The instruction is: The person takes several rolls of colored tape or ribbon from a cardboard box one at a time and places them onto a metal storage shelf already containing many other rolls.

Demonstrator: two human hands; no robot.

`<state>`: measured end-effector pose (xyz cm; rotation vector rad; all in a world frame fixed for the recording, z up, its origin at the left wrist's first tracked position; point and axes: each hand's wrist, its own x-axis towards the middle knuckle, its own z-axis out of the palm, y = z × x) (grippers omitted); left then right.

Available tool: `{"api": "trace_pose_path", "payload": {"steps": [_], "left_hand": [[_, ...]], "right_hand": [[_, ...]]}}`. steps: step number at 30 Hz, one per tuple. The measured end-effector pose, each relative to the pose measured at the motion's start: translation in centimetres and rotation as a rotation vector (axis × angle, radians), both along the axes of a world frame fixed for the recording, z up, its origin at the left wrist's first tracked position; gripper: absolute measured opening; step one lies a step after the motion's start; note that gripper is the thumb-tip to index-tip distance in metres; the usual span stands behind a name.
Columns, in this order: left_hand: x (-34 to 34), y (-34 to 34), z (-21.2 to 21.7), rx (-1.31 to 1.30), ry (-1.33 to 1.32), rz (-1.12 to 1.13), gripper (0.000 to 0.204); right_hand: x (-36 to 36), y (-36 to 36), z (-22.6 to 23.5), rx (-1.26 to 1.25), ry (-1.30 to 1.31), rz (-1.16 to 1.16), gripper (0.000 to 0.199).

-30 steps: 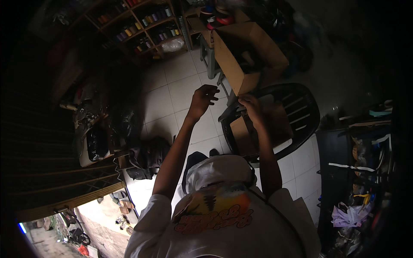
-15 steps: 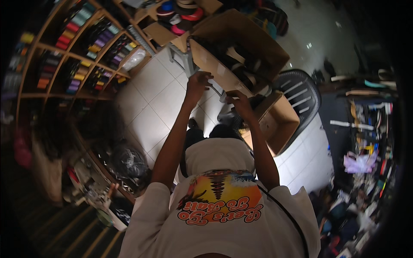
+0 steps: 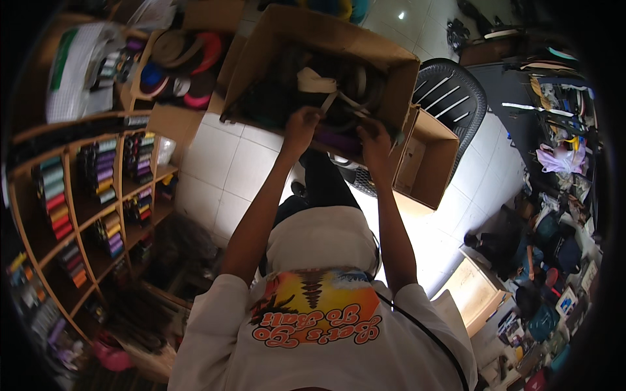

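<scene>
A pale narrow strip (image 3: 330, 103) runs up from my left hand (image 3: 302, 132) and over toward my right hand (image 3: 374, 141). The fingers of my left hand are pinched on one end. My right hand is closed at the other end, its fingertips partly shaded. Both hands are over the near side of a large open cardboard box (image 3: 261, 49). Inside the box lie a cream bundle of band (image 3: 316, 81), dark rolls and something purple (image 3: 336, 141) near the front wall. Much of the box's inside is too dark to make out.
A smaller open cardboard box (image 3: 427, 156) stands to the right, before a black plastic chair (image 3: 482, 98). On the left is a wooden shelf (image 3: 72, 221) with thread spools. Rolls of coloured band (image 3: 179, 58) sit at the upper left. Heaped goods (image 3: 554, 260) line the right.
My body and view have turned to the left and come nearer the large box. My hands, still on the strip, now lie over the box opening; before, they were in front of it.
</scene>
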<state>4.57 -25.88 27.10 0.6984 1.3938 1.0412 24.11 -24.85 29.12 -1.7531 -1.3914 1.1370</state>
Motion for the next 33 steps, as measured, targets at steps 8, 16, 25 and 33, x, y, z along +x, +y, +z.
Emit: {"api": "trace_pose_path", "payload": {"steps": [8, 16, 25, 33], "left_hand": [[2.8, 11.3, -8.1, -0.037, 0.427, -0.386, 0.023], [5.6, 19.3, -18.7, 0.058, 0.618, -0.498, 0.027], [5.7, 19.9, -20.3, -0.211, 0.469, -0.391, 0.026], [3.7, 18.8, -17.9, -0.295, 0.254, -0.290, 0.034]], "right_hand": [[-0.9, 14.2, -15.0, 0.007, -0.509, -0.032, 0.034], [-0.8, 18.9, -23.1, -0.048, -0.503, 0.162, 0.040], [-2.2, 20.2, -22.6, -0.177, -0.514, 0.007, 0.040], [-3.5, 15.8, -15.1, -0.002, -0.526, -0.165, 0.038]]}}
